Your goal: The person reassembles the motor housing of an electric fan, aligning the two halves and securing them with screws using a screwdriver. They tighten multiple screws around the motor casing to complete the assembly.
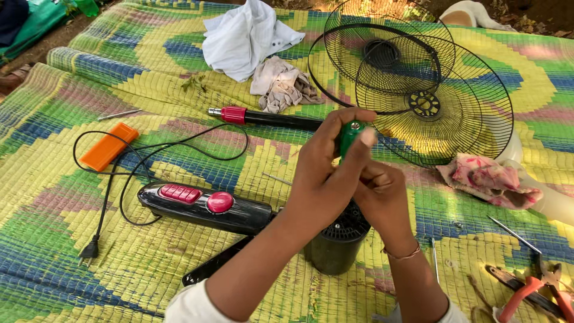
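Outdoors on a woven mat [179, 257] of yellow, green and blue, with fan parts spread around. At centre, both hands raised over a black motor housing [336, 242] that stands on the mat at 6 o'clock of them. Left hand [326, 173] wrapped around a small green knob [350, 134], thumb and forefinger pinching its top; right hand [382, 197] curled beneath, fingers pressed together around what looks like the shaft, though the exact hold stays hidden. Best done, by judgement: keep the lower hand firm so the shaft cannot spin, turn the knob with fingertips only, and hold it square to the axis to avoid cross-threading.

Two black wire fan guards [418, 90] overlapping at 1 o'clock. Black control base with pink buttons [203, 206] at 9 o'clock, its black cord [113, 197] looping away to a plug. Black rod with a pink collar [263, 118] at 11 o'clock, crumpled cloths [263, 54] beyond. Orange-handled pliers [532, 290] at 4 o'clock, within reach if the knob binds.
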